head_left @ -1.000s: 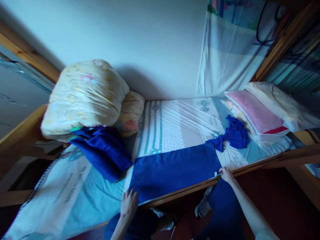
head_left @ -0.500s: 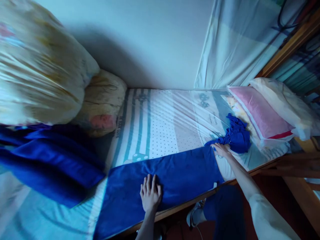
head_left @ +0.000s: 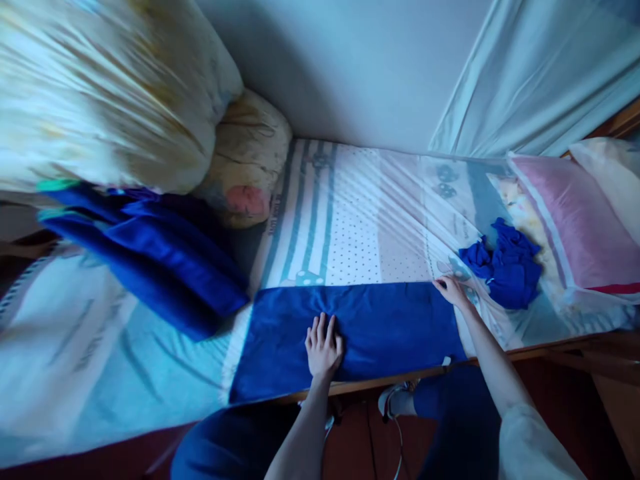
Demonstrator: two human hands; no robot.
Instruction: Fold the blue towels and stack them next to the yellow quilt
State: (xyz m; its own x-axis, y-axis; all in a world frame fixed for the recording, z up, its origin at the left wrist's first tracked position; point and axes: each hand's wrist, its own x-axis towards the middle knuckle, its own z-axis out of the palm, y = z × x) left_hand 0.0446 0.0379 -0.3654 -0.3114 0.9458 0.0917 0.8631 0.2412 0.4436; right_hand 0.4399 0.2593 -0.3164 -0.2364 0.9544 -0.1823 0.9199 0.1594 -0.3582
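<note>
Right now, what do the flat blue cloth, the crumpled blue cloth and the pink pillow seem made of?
Flat blue cloth: probably smooth woven fabric, mostly matte; shallow wrinkles show by the left hand.
Crumpled blue cloth: thin, soft fabric, perhaps knit, judging by its many small folds.
Pink pillow: smooth fabric cover with a faint sheen, possibly satin-like; filling hidden.

bulky yellowish bundle (head_left: pixel 110 93) sits left, overlapping a smaller pale cushion (head_left: pixel 257 137) | striped, dotted sheet (head_left: pixel 350 220) shows creases toward the right | pink pillow (head_left: pixel 580 227) lies beside cream pillow (head_left: pixel 615 177) | pale curtain (head_left: pixel 540 87) hangs upper right | white cord (head_left: pixel 401 440) trails over reddish floor (head_left: pixel 355 447)
</note>
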